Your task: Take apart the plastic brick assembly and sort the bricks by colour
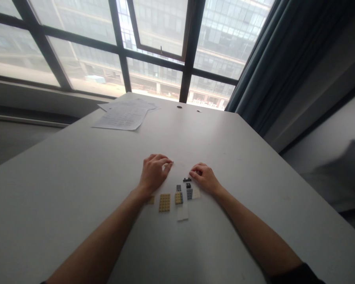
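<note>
My left hand (156, 170) pinches a tiny pale piece (172, 162) between thumb and forefinger, above the white table. My right hand (203, 176) is closed, its fingertips together beside a small black piece (187, 180); what they hold, if anything, is too small to name. Between my forearms lie a tan studded plate (165, 202), a tan and grey piece (178, 198), a small grey piece (178, 187), a black brick (188, 185), a grey plate (189, 193) and a white piece (182, 213). Another tan piece (151, 200) is partly hidden by my left wrist.
Printed papers (124, 114) lie at the far left of the table (239, 157). Near its far edge are a dark round spot (179, 107) and a small dark item (198, 111). Windows stand beyond, with a blue curtain (263, 59) on the right.
</note>
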